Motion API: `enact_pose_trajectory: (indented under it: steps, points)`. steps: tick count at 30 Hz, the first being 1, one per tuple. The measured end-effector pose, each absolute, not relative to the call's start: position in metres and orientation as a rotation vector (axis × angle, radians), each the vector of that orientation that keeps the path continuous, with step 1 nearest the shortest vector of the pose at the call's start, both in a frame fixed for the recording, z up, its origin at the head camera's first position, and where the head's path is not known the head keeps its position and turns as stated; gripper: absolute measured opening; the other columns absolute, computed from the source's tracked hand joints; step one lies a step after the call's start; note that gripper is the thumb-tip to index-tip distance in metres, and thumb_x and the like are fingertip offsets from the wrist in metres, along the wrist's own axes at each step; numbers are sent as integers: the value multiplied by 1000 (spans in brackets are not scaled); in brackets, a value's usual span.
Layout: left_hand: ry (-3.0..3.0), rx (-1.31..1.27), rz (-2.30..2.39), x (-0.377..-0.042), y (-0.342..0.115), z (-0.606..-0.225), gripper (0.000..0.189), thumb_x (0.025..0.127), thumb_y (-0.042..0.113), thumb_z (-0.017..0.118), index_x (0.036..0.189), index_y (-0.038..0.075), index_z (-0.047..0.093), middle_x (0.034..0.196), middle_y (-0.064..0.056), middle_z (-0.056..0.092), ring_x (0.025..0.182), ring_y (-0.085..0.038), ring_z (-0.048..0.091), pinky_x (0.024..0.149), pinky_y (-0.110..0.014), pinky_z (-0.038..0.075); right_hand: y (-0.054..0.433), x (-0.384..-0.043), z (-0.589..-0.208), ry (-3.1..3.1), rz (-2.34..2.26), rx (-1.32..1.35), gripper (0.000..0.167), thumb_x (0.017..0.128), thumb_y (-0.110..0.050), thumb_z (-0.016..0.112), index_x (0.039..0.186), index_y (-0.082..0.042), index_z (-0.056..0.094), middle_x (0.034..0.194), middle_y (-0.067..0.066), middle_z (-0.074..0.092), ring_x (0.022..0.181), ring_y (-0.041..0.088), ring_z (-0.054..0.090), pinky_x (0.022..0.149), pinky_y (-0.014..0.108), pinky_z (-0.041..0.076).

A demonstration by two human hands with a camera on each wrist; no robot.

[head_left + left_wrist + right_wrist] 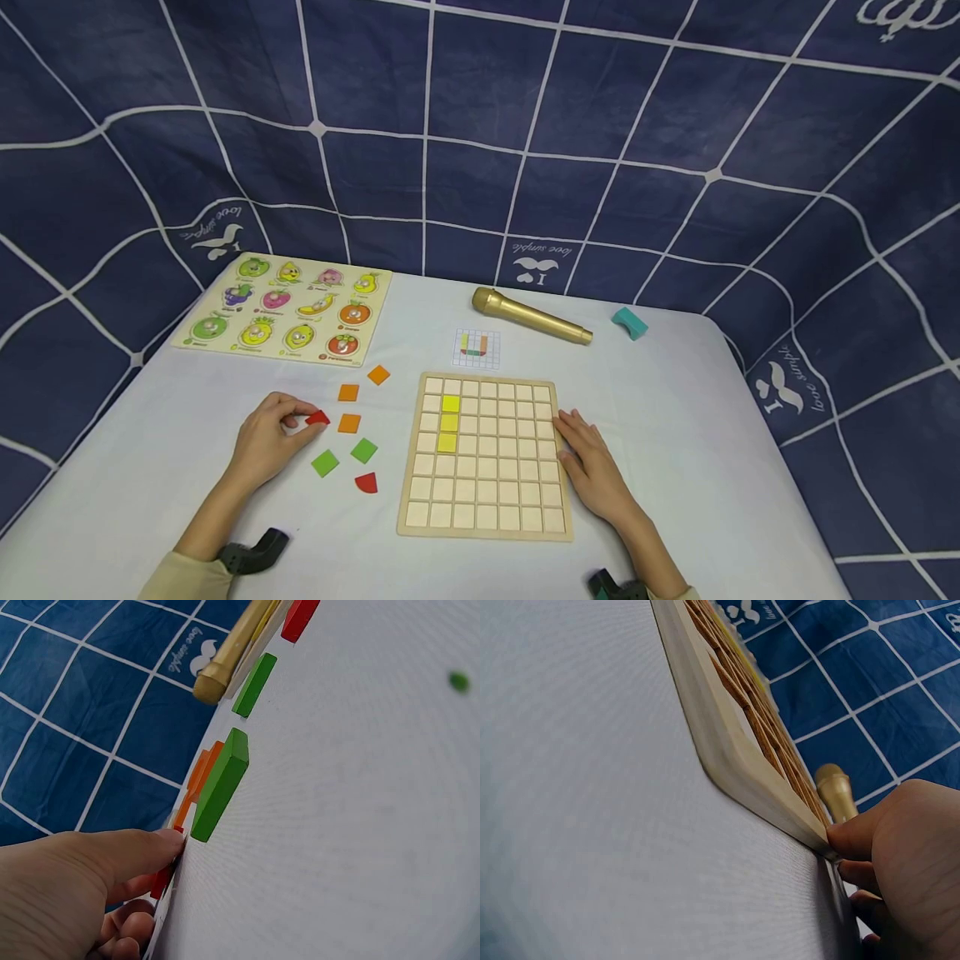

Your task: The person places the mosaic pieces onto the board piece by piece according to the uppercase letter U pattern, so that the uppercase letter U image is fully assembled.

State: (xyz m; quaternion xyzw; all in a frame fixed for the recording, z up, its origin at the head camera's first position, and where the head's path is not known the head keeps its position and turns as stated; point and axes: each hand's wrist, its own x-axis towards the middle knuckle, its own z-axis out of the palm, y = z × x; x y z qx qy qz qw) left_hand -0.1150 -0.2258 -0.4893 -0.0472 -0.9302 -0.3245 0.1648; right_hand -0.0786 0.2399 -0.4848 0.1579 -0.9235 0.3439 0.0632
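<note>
At the left of the table my left hand (264,440) pinches a red tile (318,417) between thumb and fingers; the tile is partly covered. The left wrist view shows my left hand (97,889) at the red tile, low over the cloth. A wooden grid board (487,513) lies in the middle, with yellow square tiles (448,423) in a column in its second column of cells. My right hand (596,468) rests on the table with its fingertips against the board's right edge. In the right wrist view, the thumb of my right hand (907,859) touches the board's rim (769,802).
Near the left hand lie orange squares (348,392), green squares (325,463) and a red quarter-circle tile (366,483). Behind the board are a pattern card (476,348), a gold microphone (532,317) and a teal arch block (629,323). A fruit puzzle board (283,310) lies back left.
</note>
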Motion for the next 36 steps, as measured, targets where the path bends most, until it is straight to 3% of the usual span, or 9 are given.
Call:
enact_pose_trajectory:
  steps: [10,23,36]
  points:
    - [-2593,-194,-1047,-115,-212,-478,26,68,9,81,90,7,68,76,0,58,64,-15,48,55,-19,37,239,-78,-485,-2794,1049,464,47,89,-4,56,134,-2,45,143,10,36,136,28,22,106,53,10]
    - [-2671,-702,-1198,-108,-133,-442,25,69,14,81,88,22,67,79,12,55,68,-12,50,59,-25,43,239,-79,-485,-2794,1048,460,47,89,-3,56,134,-3,45,143,9,36,136,26,21,107,51,10]
    - [-2782,-970,-1095,-106,-82,-452,20,72,23,78,89,18,70,83,12,54,73,-7,49,65,-21,41,239,-79,-485,-2798,1035,470,47,89,-4,56,135,-2,45,143,10,36,136,28,22,107,51,10]
